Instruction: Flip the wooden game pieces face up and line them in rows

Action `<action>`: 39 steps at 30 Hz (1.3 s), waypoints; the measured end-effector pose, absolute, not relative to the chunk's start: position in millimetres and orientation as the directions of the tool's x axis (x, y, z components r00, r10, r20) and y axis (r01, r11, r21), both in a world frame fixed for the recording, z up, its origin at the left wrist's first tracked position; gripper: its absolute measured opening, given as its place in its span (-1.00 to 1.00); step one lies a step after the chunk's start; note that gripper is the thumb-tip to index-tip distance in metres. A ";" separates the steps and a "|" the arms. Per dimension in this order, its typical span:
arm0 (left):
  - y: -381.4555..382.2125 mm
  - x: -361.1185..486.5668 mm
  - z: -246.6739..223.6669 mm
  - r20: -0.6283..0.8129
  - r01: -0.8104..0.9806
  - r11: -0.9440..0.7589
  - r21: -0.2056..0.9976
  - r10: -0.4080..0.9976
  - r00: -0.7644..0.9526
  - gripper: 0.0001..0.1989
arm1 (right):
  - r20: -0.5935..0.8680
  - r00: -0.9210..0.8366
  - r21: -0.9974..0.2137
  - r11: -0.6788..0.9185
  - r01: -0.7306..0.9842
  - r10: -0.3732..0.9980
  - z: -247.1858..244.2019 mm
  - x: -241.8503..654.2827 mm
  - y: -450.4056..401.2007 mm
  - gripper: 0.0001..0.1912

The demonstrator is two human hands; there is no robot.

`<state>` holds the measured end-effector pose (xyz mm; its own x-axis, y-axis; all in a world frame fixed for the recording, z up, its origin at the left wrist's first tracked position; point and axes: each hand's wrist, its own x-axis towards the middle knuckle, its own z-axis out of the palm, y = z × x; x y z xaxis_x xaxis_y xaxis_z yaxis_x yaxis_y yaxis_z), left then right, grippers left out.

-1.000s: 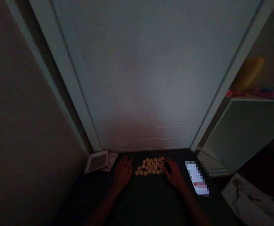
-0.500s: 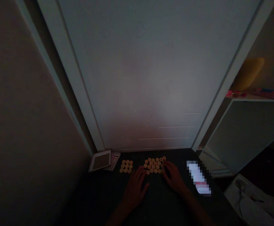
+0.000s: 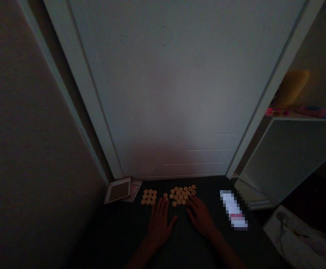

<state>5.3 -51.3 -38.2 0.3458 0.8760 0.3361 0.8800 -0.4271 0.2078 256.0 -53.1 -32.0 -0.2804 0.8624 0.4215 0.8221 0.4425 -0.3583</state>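
Observation:
Small round tan discs lie on the dark tabletop (image 3: pixel 129 231) in two groups. A neat block of discs (image 3: pixel 149 191) sits on the left, and a larger, looser cluster of discs (image 3: pixel 180 197) lies to its right. Between them is a single disc (image 3: pixel 165 195), right at the fingertips of my left hand (image 3: pixel 159 223), which lies flat with the thumb apart. My right hand (image 3: pixel 201 217) rests with fingers stretched out at the near right edge of the cluster, partly covering it. Two discs there show dark ring-like marks.
Behind the table rises a white panel (image 3: pixel 163 93). A framed tablet-like object (image 3: pixel 120 189) lies at the back left over a pinkish flat item. A blurred white item (image 3: pixel 233 211) lies on the right. Farther right stand a shelf unit (image 3: pixel 297 157) and a white bin-like object (image 3: pixel 298 235).
A single disc now shows between the two groups, at my left fingertips. My left hand has flattened and turned slightly left. My right hand has drawn back a little, uncovering discs.

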 end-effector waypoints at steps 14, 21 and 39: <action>-19.3 55.1 -12.3 0.369 0.707 -0.685 0.174 0.711 0.599 -0.33 | 0.495 -0.118 -0.438 0.364 0.822 0.861 -39.8 276.9 -39.3 -0.55; 24.2 72.2 -17.0 0.312 0.700 -0.684 0.204 0.723 0.616 -0.34 | 0.481 -0.094 -0.403 0.315 0.860 0.872 -35.5 300.3 -3.8 -0.54; 27.4 57.7 -1.8 0.312 0.636 -0.754 0.164 0.652 0.691 -0.43 | 0.472 -0.223 -0.355 0.415 0.837 0.853 -43.8 297.1 4.9 -0.50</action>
